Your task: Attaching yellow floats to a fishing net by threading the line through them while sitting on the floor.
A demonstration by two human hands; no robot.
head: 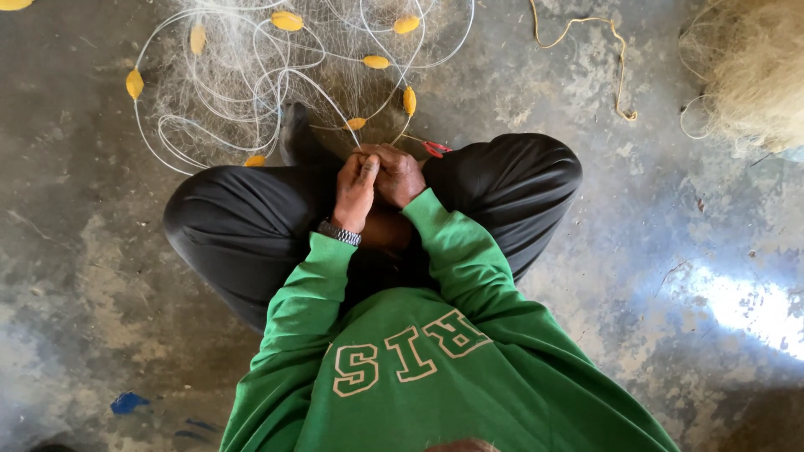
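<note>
We sit cross-legged on the concrete floor (100,276), and both our hands meet in front of our knees. The left hand (355,191) is curled closed, thumb up, and the right hand (400,173) is folded shut beside it, the two touching; we judge they pinch a strand of the net (251,75), though the strand itself is too thin to see between the fingers. The net lies heaped just ahead of us, white line looping through it with yellow floats (376,61) strung along. A red tool (435,149) rests by the right hand. Most of the net lies loose and tangled, so we judge the handwork far from finished. A second heap (754,75) sits well apart at the right.
</note>
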